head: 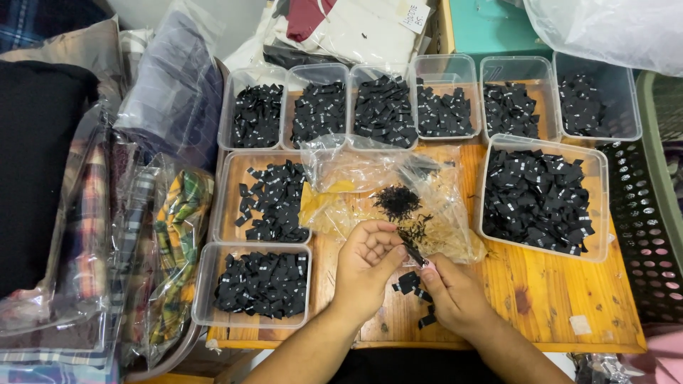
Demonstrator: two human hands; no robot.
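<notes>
my right hand (455,291) is pinching a small black label (415,254) against my left hand (366,259), whose fingers are curling half-closed, low on the bench (548,291). the label is looking light, limp and slippery, so i'm gripping its edge. beyond, a clear bag (398,192) and tubs (544,195) are lying.

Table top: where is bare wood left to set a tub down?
The bare wood of the table lies front right, between the right hand and the black basket, below the large tub. The back row and left side are packed with tubs.
</notes>
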